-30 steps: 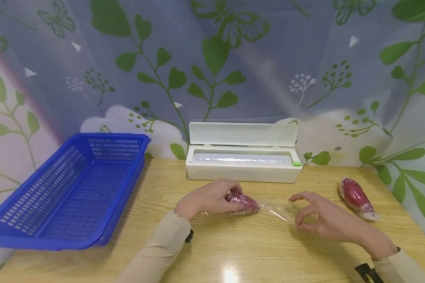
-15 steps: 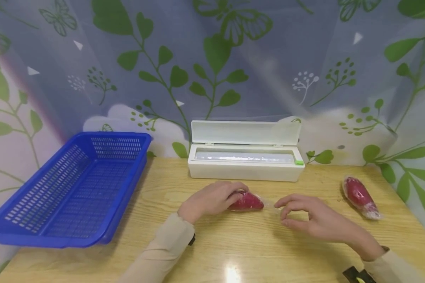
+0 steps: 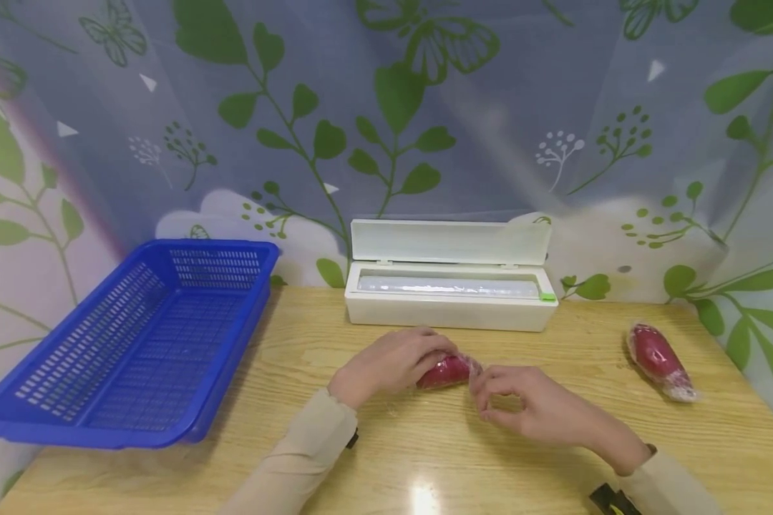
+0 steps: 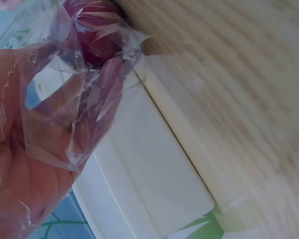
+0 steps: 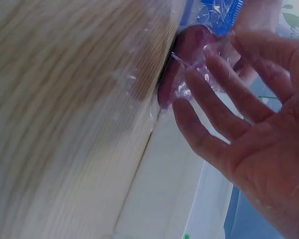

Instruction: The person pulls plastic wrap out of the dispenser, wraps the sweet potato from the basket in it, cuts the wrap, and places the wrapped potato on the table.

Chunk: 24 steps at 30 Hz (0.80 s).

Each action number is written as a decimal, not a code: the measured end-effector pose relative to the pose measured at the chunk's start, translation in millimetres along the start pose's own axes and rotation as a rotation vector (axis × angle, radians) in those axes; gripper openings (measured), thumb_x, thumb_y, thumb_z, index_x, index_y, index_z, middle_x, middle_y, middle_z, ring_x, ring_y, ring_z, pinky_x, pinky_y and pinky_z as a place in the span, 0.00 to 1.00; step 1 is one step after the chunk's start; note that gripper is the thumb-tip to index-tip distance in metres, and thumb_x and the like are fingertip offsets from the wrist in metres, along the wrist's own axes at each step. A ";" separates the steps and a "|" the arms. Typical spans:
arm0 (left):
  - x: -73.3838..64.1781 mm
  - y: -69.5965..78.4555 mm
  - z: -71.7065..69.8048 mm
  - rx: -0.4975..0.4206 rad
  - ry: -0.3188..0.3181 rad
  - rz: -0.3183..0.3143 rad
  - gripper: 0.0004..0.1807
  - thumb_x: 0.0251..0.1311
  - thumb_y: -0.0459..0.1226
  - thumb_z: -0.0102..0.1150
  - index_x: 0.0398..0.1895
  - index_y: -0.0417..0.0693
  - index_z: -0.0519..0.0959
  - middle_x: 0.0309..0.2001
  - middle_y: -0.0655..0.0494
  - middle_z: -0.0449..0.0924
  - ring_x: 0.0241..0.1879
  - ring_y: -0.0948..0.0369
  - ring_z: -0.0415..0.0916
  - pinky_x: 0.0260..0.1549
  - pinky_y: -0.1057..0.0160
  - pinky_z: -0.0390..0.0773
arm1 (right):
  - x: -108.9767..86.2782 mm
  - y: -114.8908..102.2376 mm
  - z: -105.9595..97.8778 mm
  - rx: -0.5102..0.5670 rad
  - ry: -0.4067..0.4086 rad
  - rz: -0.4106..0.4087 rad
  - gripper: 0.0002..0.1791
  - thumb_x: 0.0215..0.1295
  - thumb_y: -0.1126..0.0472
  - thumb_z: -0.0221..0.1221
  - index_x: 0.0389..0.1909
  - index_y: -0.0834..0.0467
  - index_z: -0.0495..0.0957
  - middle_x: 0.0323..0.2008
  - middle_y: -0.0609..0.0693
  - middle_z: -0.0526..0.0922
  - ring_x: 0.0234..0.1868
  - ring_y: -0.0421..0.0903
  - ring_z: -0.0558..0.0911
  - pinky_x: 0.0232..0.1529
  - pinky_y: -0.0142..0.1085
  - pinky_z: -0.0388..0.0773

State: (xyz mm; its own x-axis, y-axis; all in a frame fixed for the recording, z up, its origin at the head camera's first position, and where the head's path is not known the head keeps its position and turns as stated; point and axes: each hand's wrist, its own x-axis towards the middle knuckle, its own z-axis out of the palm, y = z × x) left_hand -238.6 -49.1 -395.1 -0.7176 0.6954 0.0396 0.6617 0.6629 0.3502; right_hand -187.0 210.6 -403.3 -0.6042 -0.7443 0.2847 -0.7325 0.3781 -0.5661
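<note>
A dark red tapered vegetable (image 3: 443, 373), shaped like a sweet potato, lies on the table before the white box. My left hand (image 3: 393, 363) grips its left part from above. Clear cling film (image 4: 55, 134) surrounds the vegetable and hangs loosely across the left fingers in the left wrist view. At the vegetable's right tip, my right hand (image 3: 537, 406) pinches the end of the film (image 3: 474, 370) between thumb and index finger. Its other fingers (image 5: 217, 107) extend alongside the wrapped vegetable in the right wrist view.
Behind the hands stands a white cling film box (image 3: 451, 312), lid raised, with a film roll (image 3: 447, 286) inside. A blue plastic basket (image 3: 232, 361) occupies the left side. Another wrapped red vegetable (image 3: 658, 359) lies at the right on the wooden table (image 3: 489, 476).
My right hand has moved left to the vegetable's tip, bringing the stretched film end in against it. My left hand has kept its grip, with the vegetable turned slightly.
</note>
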 end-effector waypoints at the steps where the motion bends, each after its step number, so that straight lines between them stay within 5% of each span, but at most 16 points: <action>1: -0.1 -0.1 -0.5 -0.006 0.001 0.006 0.17 0.80 0.43 0.46 0.64 0.58 0.79 0.62 0.58 0.81 0.61 0.60 0.79 0.62 0.58 0.79 | -1.8 -0.1 -0.5 -0.006 -0.009 0.004 0.09 0.65 0.65 0.67 0.34 0.45 0.83 0.45 0.43 0.87 0.50 0.43 0.85 0.53 0.40 0.84; 8: 1.4 -0.1 -7.4 -0.088 -0.046 -0.010 0.20 0.73 0.47 0.56 0.64 0.55 0.80 0.60 0.58 0.83 0.59 0.63 0.79 0.62 0.62 0.78 | -16.8 1.6 -8.5 -0.013 -0.006 0.056 0.11 0.64 0.65 0.67 0.33 0.43 0.82 0.48 0.43 0.86 0.51 0.41 0.84 0.52 0.41 0.84; 13: 1.1 3.6 -7.0 -0.039 -0.055 -0.079 0.29 0.61 0.52 0.70 0.65 0.56 0.78 0.57 0.57 0.79 0.50 0.64 0.79 0.52 0.66 0.81 | -18.1 2.5 -8.0 -0.018 0.054 0.079 0.11 0.65 0.65 0.67 0.35 0.42 0.83 0.48 0.44 0.87 0.51 0.40 0.85 0.50 0.38 0.84; 17: 1.1 4.4 -5.3 -0.031 -0.037 -0.098 0.28 0.63 0.50 0.69 0.65 0.54 0.78 0.54 0.56 0.80 0.47 0.64 0.78 0.49 0.67 0.81 | -12.0 1.7 -3.8 -0.040 0.082 0.068 0.12 0.62 0.67 0.68 0.35 0.43 0.84 0.48 0.45 0.87 0.50 0.42 0.85 0.49 0.38 0.85; 24: 5.8 -5.5 -6.2 -0.094 -0.048 -0.043 0.19 0.73 0.44 0.58 0.64 0.56 0.77 0.54 0.59 0.85 0.49 0.63 0.79 0.56 0.62 0.79 | -1.8 2.1 1.0 -0.164 0.040 0.069 0.12 0.60 0.68 0.69 0.33 0.45 0.83 0.48 0.46 0.85 0.50 0.48 0.85 0.52 0.43 0.85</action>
State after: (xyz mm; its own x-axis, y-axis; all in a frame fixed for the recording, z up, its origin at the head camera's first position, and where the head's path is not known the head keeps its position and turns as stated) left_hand -247.7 -50.4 -391.0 -0.7325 0.6805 -0.0212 0.6054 0.6653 0.4369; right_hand -187.1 212.1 -405.8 -0.6644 -0.6921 0.2822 -0.7283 0.5146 -0.4525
